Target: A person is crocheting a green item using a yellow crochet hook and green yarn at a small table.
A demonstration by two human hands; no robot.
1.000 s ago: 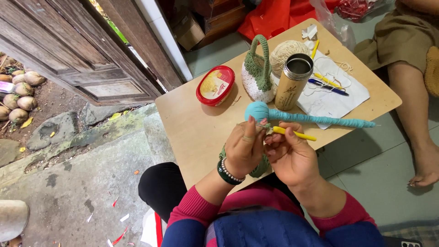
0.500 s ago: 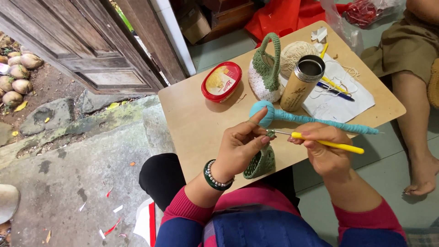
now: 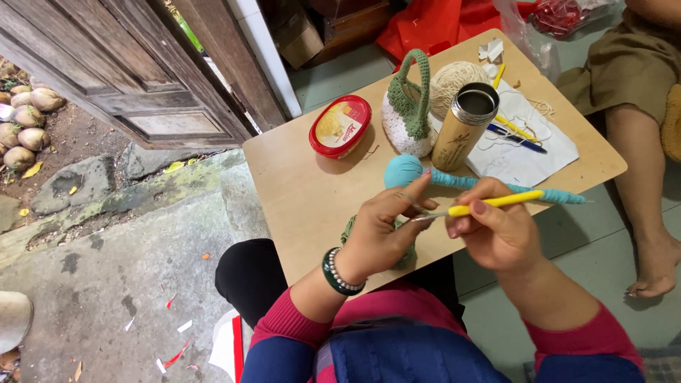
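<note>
Right at the near edge of the table (image 3: 298, 191), the right hand (image 3: 496, 234) is pinched shut around a yellow crochet hook (image 3: 496, 203), thumb and fingers on the handle, with the metal tip aimed left toward the other hand. The left hand (image 3: 379, 230) is curled closed on a green crochet piece (image 3: 406, 254), which sits mostly under the palm, so only bits peek out below the fingers. The index finger sticks up and out. There's a beaded bracelet (image 3: 339, 273) on that wrist.

Just past the hands lies a teal yarn-wrapped stick (image 3: 454, 181) with a ball end, running left to right. Behind it stands a gold steel tumbler (image 3: 464, 128), and beside that a green-and-white crocheted basket (image 3: 408, 113) with a cream yarn ball (image 3: 457, 81) behind. A red oval tub (image 3: 340, 126) sits further left. Paper (image 3: 528, 152) with pens (image 3: 514, 135) on it lies off to the right, and another person's bare leg (image 3: 638, 184) is next to the table.
</note>
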